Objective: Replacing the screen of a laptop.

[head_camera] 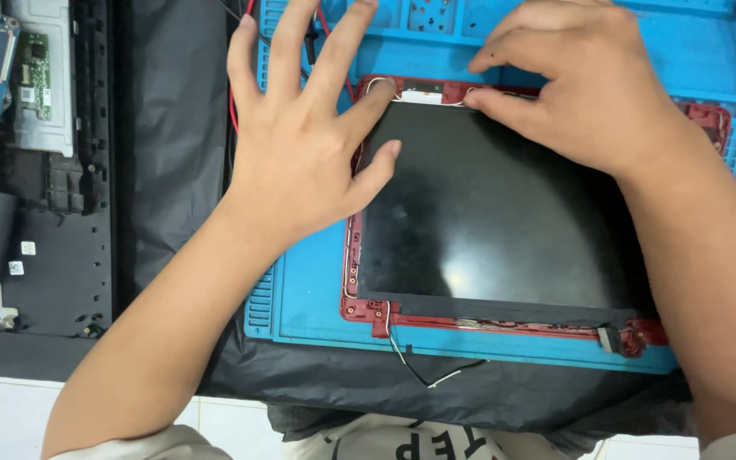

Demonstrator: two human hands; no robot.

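blue work mat (317,298) spread over black cloth (172,128) on the tabletop, opened laptop base (36,170) off to the left. dark screen panel (487,213) lying flat in its red frame (353,281) on the mat. left hand (300,145) open, fingers spread, index tip and thumb pressed on the panel's upper left corner. right hand (572,85) curled, fingertips pinching at the thin white wire (423,102) along the frame's top edge. loose wires (428,370) trailing off the bottom edge

Bright, even overhead light; soft glare on the dark screen panel (487,213), sharp focus.
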